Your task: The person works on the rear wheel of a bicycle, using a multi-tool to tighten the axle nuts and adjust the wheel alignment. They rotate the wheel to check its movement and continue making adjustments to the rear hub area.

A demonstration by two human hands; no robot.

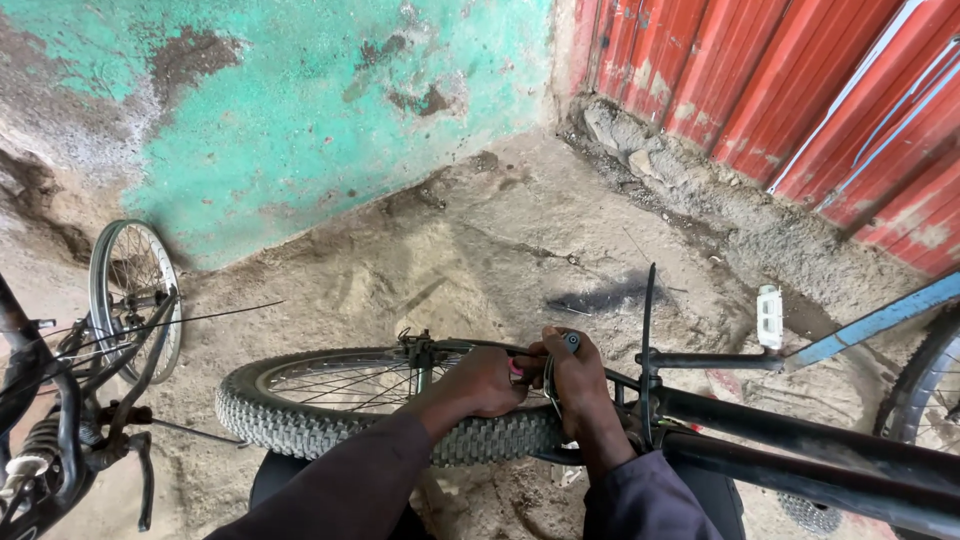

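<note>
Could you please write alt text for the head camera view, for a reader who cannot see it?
Two hands, left hand and right hand, work close together at the knobby tyre of a bicycle wheel lying on its black frame. Behind it are a dirt floor, a peeling green wall, red metal sheeting and a bare wheel rim.

- A bare spoked rim (135, 298) stands upright against the wall, far off to the left of the hands.
- A second bicycle's dark frame and brake lever (140, 470) sit at the lower left, well apart from the hands.
- A green wall (300, 110) with flaking paint rises beyond the hands.
- Red corrugated sheeting (790, 90) runs along the upper right.
- Rubble and broken mortar (640, 150) lie along its foot.
- A dusty earth floor (470, 240) spreads ahead of the hands.
- A blue frame tube (880, 320) slants in from the right.
</note>
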